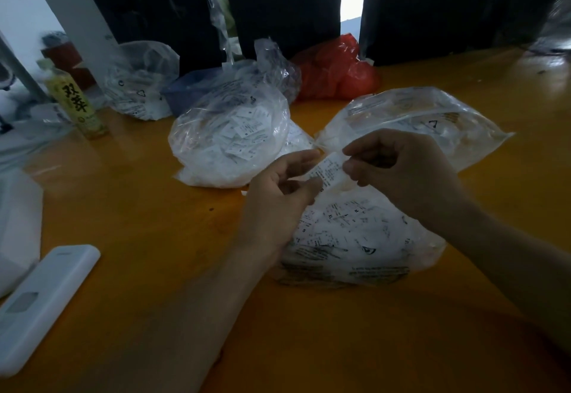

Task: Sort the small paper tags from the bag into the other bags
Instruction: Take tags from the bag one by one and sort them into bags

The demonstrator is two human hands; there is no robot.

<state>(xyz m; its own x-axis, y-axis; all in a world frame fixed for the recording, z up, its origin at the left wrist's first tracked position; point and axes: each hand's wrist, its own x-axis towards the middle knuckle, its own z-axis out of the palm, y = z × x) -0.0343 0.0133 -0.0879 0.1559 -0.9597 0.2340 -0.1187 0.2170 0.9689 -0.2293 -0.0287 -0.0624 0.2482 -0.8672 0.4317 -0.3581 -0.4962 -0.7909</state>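
Both grips hold one small paper tag (329, 173) between left hand (279, 190) & right hand (398, 167), just above near source bag (355, 238). Step: reading its size, I think. Next: drop it in matching bag, far-left bag (228, 142) or far-right bag (414, 120).

A white printed paper tag (330, 172) is held flat above the nearest clear bag of tags (355, 238); fuller bags lie at eleven (228, 139) and one o'clock (414, 120).
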